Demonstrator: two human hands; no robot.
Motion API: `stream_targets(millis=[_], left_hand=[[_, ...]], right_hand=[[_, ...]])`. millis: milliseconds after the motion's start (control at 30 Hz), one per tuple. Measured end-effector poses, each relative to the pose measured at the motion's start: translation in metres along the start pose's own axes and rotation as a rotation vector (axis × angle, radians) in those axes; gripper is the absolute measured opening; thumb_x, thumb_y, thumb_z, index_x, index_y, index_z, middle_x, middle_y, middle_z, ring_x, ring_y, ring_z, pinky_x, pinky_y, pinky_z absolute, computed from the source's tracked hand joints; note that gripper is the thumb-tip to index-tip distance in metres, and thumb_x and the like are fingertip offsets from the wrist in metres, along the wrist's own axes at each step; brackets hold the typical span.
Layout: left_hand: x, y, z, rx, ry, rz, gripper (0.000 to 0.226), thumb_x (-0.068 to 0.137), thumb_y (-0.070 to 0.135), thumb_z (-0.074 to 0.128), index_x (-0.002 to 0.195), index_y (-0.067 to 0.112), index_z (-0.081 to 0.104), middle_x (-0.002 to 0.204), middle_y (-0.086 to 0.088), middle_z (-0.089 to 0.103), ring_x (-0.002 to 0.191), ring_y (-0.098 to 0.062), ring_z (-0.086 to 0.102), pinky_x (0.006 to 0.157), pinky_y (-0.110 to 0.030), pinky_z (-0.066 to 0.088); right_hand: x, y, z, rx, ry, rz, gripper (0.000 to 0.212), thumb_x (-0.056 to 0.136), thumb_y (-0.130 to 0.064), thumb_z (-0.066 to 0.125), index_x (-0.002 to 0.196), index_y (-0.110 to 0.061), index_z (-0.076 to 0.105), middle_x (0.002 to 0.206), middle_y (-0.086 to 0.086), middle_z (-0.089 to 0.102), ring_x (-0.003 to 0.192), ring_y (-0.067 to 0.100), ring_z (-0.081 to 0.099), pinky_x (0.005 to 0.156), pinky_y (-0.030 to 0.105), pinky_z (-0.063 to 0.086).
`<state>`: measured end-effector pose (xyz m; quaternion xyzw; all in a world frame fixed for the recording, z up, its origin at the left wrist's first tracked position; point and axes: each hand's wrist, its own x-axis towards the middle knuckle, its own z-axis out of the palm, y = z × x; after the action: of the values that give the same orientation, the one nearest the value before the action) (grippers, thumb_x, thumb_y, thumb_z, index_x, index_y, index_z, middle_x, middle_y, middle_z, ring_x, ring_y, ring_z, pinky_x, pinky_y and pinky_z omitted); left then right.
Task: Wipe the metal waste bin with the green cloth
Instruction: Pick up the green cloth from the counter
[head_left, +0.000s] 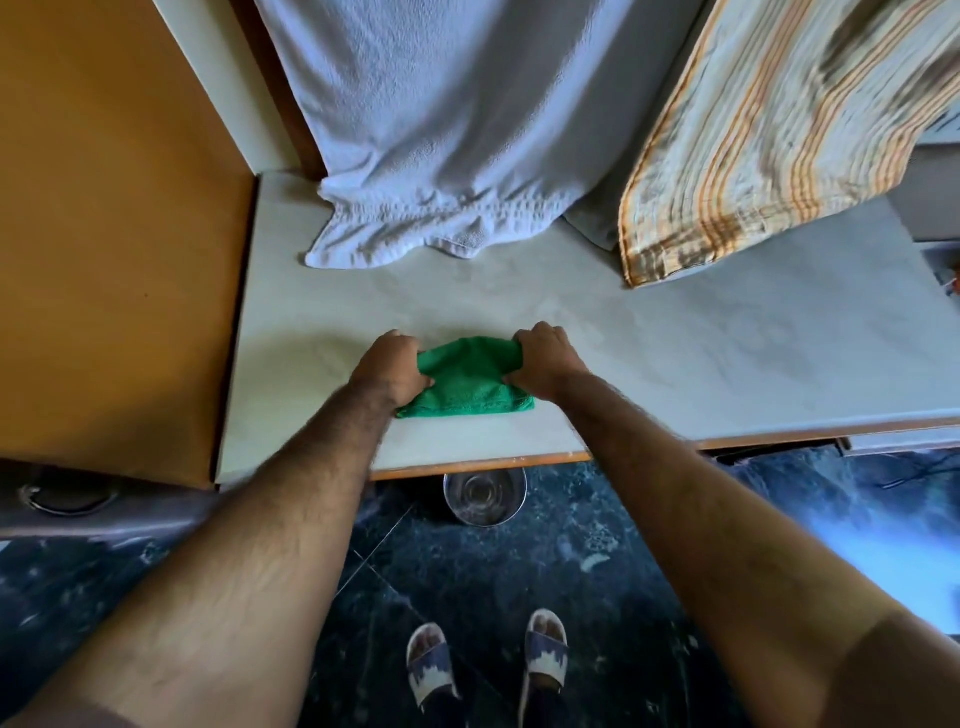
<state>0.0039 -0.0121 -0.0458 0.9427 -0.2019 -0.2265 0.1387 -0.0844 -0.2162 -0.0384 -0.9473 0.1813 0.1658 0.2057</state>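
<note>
A folded green cloth (467, 379) lies on the pale table (675, 353) near its front edge. My left hand (389, 366) grips the cloth's left side and my right hand (545, 361) grips its right side, both with fingers curled into the fabric. The shiny metal waste bin (485, 496) stands on the dark floor just under the table's front edge, below the cloth; only its open top and front rim show.
A white towel (441, 156) and a striped orange cloth (769, 130) hang down onto the back of the table. An orange-brown panel (114, 234) walls the left side. My two sandalled feet (488, 660) stand on the dark marbled floor.
</note>
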Motion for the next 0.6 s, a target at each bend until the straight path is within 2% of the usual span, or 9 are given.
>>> stream_targets(millis=[100,167,200,267,367,433,533,567,600], left_hand=[[-0.008,-0.005,-0.001,-0.198,-0.054,-0.047,0.047,0.075,0.025,0.083,0.117,0.011,0.065,0.112,-0.008,0.064,0.096,-0.021,0.056,0.079,-0.027,0.04],[-0.019,-0.009,-0.002,-0.296,-0.14,-0.035,0.053,0.072,0.028,0.086,0.118,0.014,0.064,0.109,-0.003,0.063,0.096,-0.02,0.059,0.078,-0.027,0.043],[-0.024,-0.012,-0.001,-0.349,-0.178,-0.029,0.053,0.07,0.029,0.088,0.115,0.016,0.065,0.109,-0.003,0.064,0.096,-0.022,0.061,0.077,-0.03,0.048],[-0.036,-0.017,0.001,-0.466,-0.195,-0.031,0.044,0.065,0.028,0.092,0.1,0.021,0.067,0.105,-0.006,0.068,0.092,-0.024,0.066,0.08,-0.038,0.058],[-0.062,-0.017,0.005,-0.579,-0.213,-0.029,0.032,0.064,0.017,0.093,0.084,0.023,0.069,0.09,-0.006,0.071,0.085,-0.025,0.069,0.084,-0.047,0.061],[-0.081,-0.013,0.012,-0.615,-0.22,-0.046,0.032,0.065,0.013,0.092,0.087,0.022,0.071,0.089,-0.005,0.073,0.09,-0.028,0.072,0.086,-0.044,0.061],[-0.109,-0.006,0.024,-0.609,-0.217,-0.055,0.037,0.065,0.015,0.092,0.097,0.021,0.074,0.097,0.0,0.073,0.102,-0.027,0.071,0.09,-0.036,0.056],[-0.116,-0.003,0.031,-0.597,-0.229,-0.052,0.04,0.066,0.017,0.091,0.101,0.021,0.074,0.101,0.003,0.072,0.102,-0.024,0.069,0.087,-0.034,0.055],[-0.124,0.001,0.04,-0.609,-0.251,-0.057,0.04,0.069,0.016,0.089,0.105,0.02,0.072,0.101,0.006,0.069,0.098,-0.017,0.067,0.078,-0.03,0.054]], right_hand=[[-0.017,0.007,-0.002,0.186,0.001,0.068,0.034,0.075,-0.022,0.078,0.103,-0.008,0.065,0.1,0.012,0.06,0.094,0.03,0.061,0.064,0.028,0.051],[-0.037,0.012,-0.004,0.326,-0.011,0.097,0.029,0.075,-0.014,0.078,0.101,-0.01,0.065,0.094,0.008,0.06,0.071,0.017,0.059,0.047,0.018,0.044],[-0.047,0.014,-0.006,0.361,-0.021,0.098,0.03,0.074,-0.014,0.079,0.101,-0.01,0.065,0.092,0.007,0.061,0.068,0.014,0.057,0.045,0.018,0.041],[-0.064,0.019,-0.008,0.35,-0.051,0.062,0.034,0.072,-0.017,0.082,0.102,-0.01,0.067,0.092,0.007,0.063,0.075,0.019,0.058,0.052,0.022,0.042],[-0.09,0.026,-0.006,0.337,-0.108,0.014,0.041,0.069,-0.02,0.086,0.104,-0.012,0.068,0.096,0.007,0.067,0.088,0.023,0.06,0.063,0.026,0.047],[-0.105,0.032,-0.003,0.346,-0.171,0.008,0.038,0.068,-0.022,0.087,0.102,-0.015,0.071,0.094,0.004,0.071,0.087,0.02,0.063,0.066,0.026,0.048],[-0.125,0.038,0.003,0.3,-0.307,-0.014,0.031,0.072,-0.031,0.085,0.098,-0.017,0.075,0.081,-0.007,0.069,0.075,0.008,0.063,0.058,0.02,0.044],[-0.129,0.04,0.008,0.281,-0.34,-0.027,0.03,0.074,-0.033,0.083,0.098,-0.017,0.076,0.08,-0.007,0.069,0.074,0.008,0.063,0.058,0.02,0.043],[-0.135,0.045,0.016,0.282,-0.372,-0.035,0.029,0.076,-0.034,0.082,0.098,-0.018,0.076,0.081,-0.006,0.07,0.075,0.009,0.063,0.059,0.02,0.044]])
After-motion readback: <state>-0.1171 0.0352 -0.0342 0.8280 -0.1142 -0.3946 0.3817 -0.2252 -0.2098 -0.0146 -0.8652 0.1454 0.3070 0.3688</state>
